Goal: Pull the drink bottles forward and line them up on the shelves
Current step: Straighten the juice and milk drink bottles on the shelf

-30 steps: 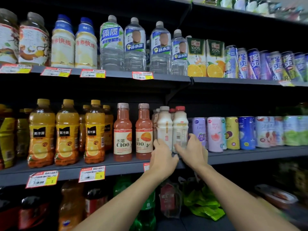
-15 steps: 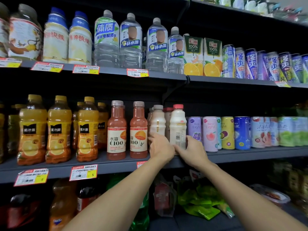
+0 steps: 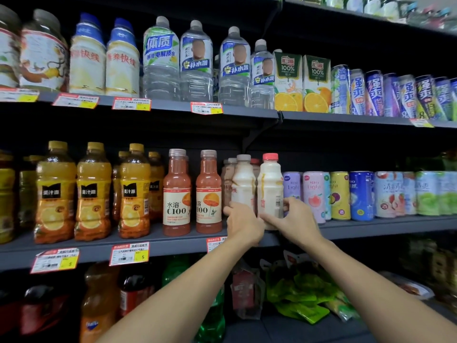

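Observation:
Two cream milk-drink bottles stand side by side on the middle shelf [image 3: 173, 241]. My left hand [image 3: 243, 222] grips the lower part of the grey-capped bottle [image 3: 243, 184]. My right hand [image 3: 298, 220] holds the base of the red-capped bottle [image 3: 270, 186], thumb on its right side by the barcode. More bottles of the same kind stand behind them, mostly hidden. Two pink C100 bottles [image 3: 176, 194] stand just to the left, near the shelf's front edge.
Orange juice bottles [image 3: 92, 194] fill the left of the middle shelf, pastel cans [image 3: 338, 195] the right. The upper shelf [image 3: 247, 111] carries water bottles, juice cartons and cans. Soda bottles and green packets lie on the shelf below my forearms.
Both hands have stayed on the two cream bottles, which now stand a little further forward and closer together. The camera has shifted slightly, and the shelf looks nearer.

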{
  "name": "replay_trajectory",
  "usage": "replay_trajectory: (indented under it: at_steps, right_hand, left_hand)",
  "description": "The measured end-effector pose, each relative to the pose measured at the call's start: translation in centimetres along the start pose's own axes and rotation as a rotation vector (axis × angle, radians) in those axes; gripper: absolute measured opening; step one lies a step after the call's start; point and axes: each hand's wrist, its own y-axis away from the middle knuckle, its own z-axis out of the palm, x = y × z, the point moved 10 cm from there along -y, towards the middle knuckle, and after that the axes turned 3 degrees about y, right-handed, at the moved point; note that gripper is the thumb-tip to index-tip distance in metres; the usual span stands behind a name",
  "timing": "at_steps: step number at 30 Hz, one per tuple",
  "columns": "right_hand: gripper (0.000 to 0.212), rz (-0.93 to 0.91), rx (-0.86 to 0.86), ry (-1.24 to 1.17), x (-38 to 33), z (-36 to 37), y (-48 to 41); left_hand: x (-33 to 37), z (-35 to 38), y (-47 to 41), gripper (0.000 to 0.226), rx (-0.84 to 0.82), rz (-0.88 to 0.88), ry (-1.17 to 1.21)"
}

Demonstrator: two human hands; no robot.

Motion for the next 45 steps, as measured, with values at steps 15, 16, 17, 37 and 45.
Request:
replay_trajectory:
  at_steps: [15, 16, 17, 37, 45]
  right_hand:
    - [0.050, 0.033, -0.104, 0.001, 1.6, 0.4, -0.4]
    - [0.046, 0.022, -0.129, -0.019, 1.6, 0.3, -0.5]
    - [0.043, 0.011, -0.143, -0.029, 1.7, 0.2, -0.5]
    - [0.033, 0.054, -0.405, -0.068, 2.9, 2.7, -1.7]
    - [0.043, 0.041, -0.402, -0.048, 2.0, 2.4, -1.5]
  left_hand:
    - [0.8, -0.3, 0.3, 0.063, -0.028, 0.023, -0.046]
    - [0.7, -0.2, 0.6, 0.062, -0.038, 0.023, -0.050]
    - [0.6, -0.1, 0.8, 0.061, -0.045, 0.020, -0.046]
    - [0.1, -1.5, 1.0, 0.064, 0.065, 0.128, -0.148]
    - [-0.2, -3.0, 0.7, 0.075, 0.038, 0.177, -0.129]
